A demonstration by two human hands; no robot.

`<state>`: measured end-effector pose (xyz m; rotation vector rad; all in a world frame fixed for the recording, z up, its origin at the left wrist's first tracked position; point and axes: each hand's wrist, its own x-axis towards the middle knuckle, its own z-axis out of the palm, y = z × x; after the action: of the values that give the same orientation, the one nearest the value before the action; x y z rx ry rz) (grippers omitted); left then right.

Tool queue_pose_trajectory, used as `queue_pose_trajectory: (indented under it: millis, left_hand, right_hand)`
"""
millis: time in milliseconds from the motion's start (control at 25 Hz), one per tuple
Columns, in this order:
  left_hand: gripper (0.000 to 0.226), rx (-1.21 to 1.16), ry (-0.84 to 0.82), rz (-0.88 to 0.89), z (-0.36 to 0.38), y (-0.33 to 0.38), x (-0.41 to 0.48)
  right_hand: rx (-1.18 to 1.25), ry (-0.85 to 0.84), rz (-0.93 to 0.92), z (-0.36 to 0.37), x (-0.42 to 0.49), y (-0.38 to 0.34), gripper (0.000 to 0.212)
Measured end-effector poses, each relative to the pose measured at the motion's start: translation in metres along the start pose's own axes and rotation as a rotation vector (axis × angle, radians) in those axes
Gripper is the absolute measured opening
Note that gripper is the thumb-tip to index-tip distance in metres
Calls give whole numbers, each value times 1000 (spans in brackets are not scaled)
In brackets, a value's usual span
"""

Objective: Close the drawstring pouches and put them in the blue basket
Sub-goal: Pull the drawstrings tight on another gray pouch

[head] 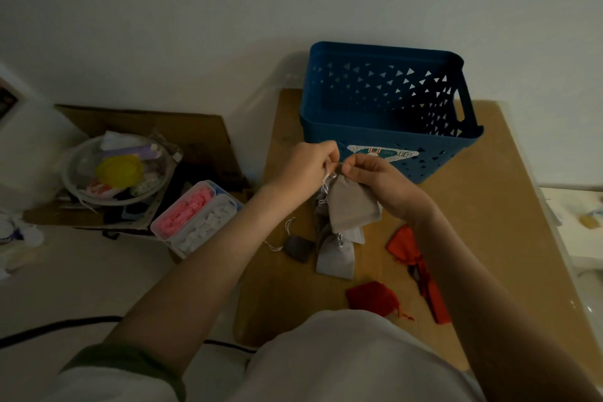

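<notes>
A beige drawstring pouch hangs above the brown board, just in front of the blue basket. My left hand pinches its white cord at the mouth. My right hand grips the pouch's top edge. Under it lie a light grey pouch, a dark grey pouch and more grey pouches partly hidden. Two red pouches lie on the board to the right. The basket looks empty as far as its inside shows.
A clear box of pink and white pieces sits left of the board. Behind it a glass bowl with a yellow lid and clutter rests on cardboard. A black cable runs along the lower left. A white wall rises behind the basket.
</notes>
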<state>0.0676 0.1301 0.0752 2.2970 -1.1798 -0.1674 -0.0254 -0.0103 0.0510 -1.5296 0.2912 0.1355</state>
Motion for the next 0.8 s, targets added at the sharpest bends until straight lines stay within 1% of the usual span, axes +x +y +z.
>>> queue_pose_trajectory:
  millis: [80,120,160,240,280,360,400,440,520,600,720,800]
  left_hand:
    - [12,253,29,28,3,8,0]
    - [13,307,71,40,3,11,-1]
    - [11,307,115,69,3,13,-2]
    - [5,228,218,144,3,15,-5]
    - [8,202,269,167,4,14,-5]
    - [10,98,217,113,5,14,-6]
    - [13,48,171,63,7,12,-7]
    - [14,-3,160,21,8,10,-6]
    - [14,-122,174,-35,10,6,-7]
    - [14,-224,181,-77,12,4,-9]
    - [12,-284,177,-112,15,3,-12]
    - [11,-311,185,-118,17,3,-13]
  right_hand:
    - [22,29,-2,3,3,0,13]
    - [93,56,-8,5,4,0,12]
    - [171,85,-20,6,5,1,12]
    - [242,97,-52,6,7,3,18]
    - [240,75,-67,5,8,4,21]
    - [215,51,-81,4,11,6,21]
    - [200,63,-76,4,11,6,20]
    - [191,83,-67,3,12,6,18]
    - [184,109,-63,2,12,8,14]
    - [196,93,-67,1,12,10,13]
    - [218,57,-59,-1,10,10,14]
    - [177,49,-44,-1,9,9,19]
